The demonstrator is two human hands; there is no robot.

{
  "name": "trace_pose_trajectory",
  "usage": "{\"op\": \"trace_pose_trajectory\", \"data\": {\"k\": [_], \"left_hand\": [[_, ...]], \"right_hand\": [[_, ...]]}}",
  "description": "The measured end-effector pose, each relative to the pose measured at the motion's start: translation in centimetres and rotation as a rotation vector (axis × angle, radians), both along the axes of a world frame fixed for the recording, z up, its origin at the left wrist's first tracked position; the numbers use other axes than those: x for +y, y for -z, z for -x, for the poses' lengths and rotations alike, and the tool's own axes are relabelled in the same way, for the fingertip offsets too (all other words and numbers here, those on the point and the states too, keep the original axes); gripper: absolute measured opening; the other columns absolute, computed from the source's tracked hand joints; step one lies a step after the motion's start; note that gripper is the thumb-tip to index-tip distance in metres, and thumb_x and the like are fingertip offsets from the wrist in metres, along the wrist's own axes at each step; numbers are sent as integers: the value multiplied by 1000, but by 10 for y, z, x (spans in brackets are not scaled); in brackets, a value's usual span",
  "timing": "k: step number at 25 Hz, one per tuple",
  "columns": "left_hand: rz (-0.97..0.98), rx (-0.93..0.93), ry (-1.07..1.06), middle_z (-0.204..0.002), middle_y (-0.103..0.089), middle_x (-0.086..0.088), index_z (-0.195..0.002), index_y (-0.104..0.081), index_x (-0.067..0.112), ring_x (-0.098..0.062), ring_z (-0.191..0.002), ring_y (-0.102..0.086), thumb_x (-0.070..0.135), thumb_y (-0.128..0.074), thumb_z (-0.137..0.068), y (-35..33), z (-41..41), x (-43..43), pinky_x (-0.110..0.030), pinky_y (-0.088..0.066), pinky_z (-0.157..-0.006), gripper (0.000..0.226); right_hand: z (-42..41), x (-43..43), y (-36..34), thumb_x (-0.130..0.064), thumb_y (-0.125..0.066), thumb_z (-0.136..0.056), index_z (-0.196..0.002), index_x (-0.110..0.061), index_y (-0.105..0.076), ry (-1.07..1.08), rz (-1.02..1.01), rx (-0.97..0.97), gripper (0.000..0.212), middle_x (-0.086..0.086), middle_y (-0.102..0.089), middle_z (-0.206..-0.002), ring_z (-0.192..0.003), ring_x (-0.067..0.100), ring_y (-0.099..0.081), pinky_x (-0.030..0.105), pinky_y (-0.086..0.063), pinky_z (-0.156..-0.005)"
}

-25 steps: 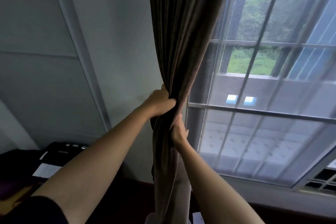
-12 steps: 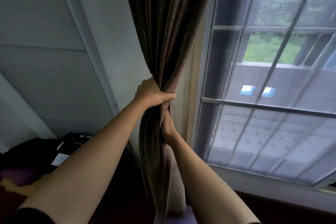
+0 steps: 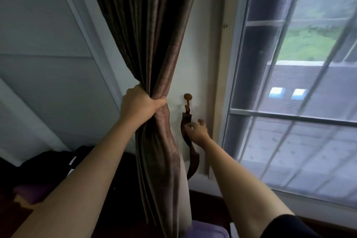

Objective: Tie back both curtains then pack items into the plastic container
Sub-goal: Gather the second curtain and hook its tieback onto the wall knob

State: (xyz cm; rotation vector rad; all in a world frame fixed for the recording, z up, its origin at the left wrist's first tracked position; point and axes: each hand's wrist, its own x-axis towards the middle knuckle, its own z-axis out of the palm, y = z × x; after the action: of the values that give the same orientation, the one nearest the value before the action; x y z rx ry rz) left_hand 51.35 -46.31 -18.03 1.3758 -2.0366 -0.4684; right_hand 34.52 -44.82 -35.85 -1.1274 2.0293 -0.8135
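Observation:
A brown curtain (image 3: 150, 35) hangs from the top and is bunched into a tight bundle at mid-height. My left hand (image 3: 140, 103) is clenched around that bundle and holds it to the left of the window. On the wall beside the window frame a brown knob hook (image 3: 188, 97) carries a dark tie-back strap (image 3: 190, 147) that hangs down. My right hand (image 3: 197, 131) is at the upper part of the strap, fingers spread and touching it, not closed around it. A pale purple plastic piece (image 3: 208, 231) shows at the bottom edge.
The window (image 3: 289, 102) with a mesh screen and metal bars fills the right side. A grey panelled wall (image 3: 48, 54) is on the left. Dark objects (image 3: 58, 164) lie low at the left, with a purple item (image 3: 32, 191) below them.
My right hand let go of the curtain and moved right to the tie-back strap. My left hand pulled the bundle left, uncovering the hook and strap. The view shifted right.

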Motion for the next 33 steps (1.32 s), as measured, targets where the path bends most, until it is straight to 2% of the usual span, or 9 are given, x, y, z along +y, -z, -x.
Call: {"op": "trace_pose_trajectory", "data": {"k": [3, 6, 11, 16, 19, 22, 24, 29, 33], "left_hand": [[63, 21, -26, -103, -69, -9, -108, -63, 8, -25, -91, -66, 40, -74, -71, 5, -8, -3, -24, -43, -70, 50], [94, 17, -23, -103, -69, -10, -108, -63, 8, -26, -92, -66, 42, -73, -71, 8, -12, -4, -26, -49, -74, 51], [92, 26, -38, -102, -70, -10, -108, -63, 8, -27, -93, -67, 43, -73, -70, 6, -11, 1, -27, -50, -75, 53], [34, 12, 34, -96, -70, -11, -103, -64, 7, -28, -89, -67, 44, -74, -69, 12, 12, 20, -29, -52, -74, 51], [18, -9, 83, -98, -70, -10, -106, -62, 9, -30, -91, -66, 47, -73, -68, 20, 40, 35, -32, -52, -75, 56], [-3, -3, 131, -101, -69, -11, -112, -60, 10, -31, -93, -65, 47, -73, -68, 27, 68, 50, -33, -51, -75, 59], [-15, 12, 146, -99, -69, -9, -113, -58, 11, -30, -91, -66, 47, -72, -68, 31, 82, 54, -31, -52, -72, 59], [-55, 36, 26, -98, -67, -10, -114, -54, 13, -34, -91, -65, 47, -68, -67, 33, 124, 59, -41, -56, -78, 60], [-49, 50, -67, -100, -67, -14, -114, -51, 9, -37, -95, -62, 40, -68, -72, 31, 160, 73, -38, -51, -76, 55]], "right_hand": [[18, -33, 9, -38, -46, -91, -123, -31, -60, -185, -108, 140, 35, 8, -29, -149, -135, 30, -30, 39, -28, -114], [19, -42, 15, -33, -55, -86, -115, -33, -65, -210, -74, 124, 31, 4, -40, -136, -126, 27, -39, 37, -34, -110], [24, 8, 22, -25, -70, -72, -77, -31, -67, -163, 121, 82, 9, -1, -58, -100, -91, 20, -57, 29, -51, -77], [71, 76, 0, -40, -65, -67, -105, -21, -41, -144, 170, 186, 49, 3, -64, -80, -73, 24, -60, 34, -47, -65], [115, 105, -25, -65, -60, -72, -117, -31, -43, -148, 46, 382, 59, 3, -70, -84, -77, 23, -64, 35, -50, -69], [140, 125, -50, -68, -54, -77, -98, -28, -61, -194, -97, 721, 46, 2, -68, -88, -87, 26, -64, 31, -44, -63], [146, 132, -66, -67, -55, -77, -89, -27, -62, -177, -113, 817, 42, 1, -67, -90, -90, 25, -61, 29, -39, -61], [154, 140, -93, -56, -64, -76, -86, -24, -65, -150, -66, 812, 33, 6, -65, -84, -88, 28, -60, 30, -44, -64], [154, 138, -101, -42, -71, -73, -72, -22, -59, -197, 48, 719, 23, 2, -53, -69, -82, 32, -59, 35, -49, -67]]}}
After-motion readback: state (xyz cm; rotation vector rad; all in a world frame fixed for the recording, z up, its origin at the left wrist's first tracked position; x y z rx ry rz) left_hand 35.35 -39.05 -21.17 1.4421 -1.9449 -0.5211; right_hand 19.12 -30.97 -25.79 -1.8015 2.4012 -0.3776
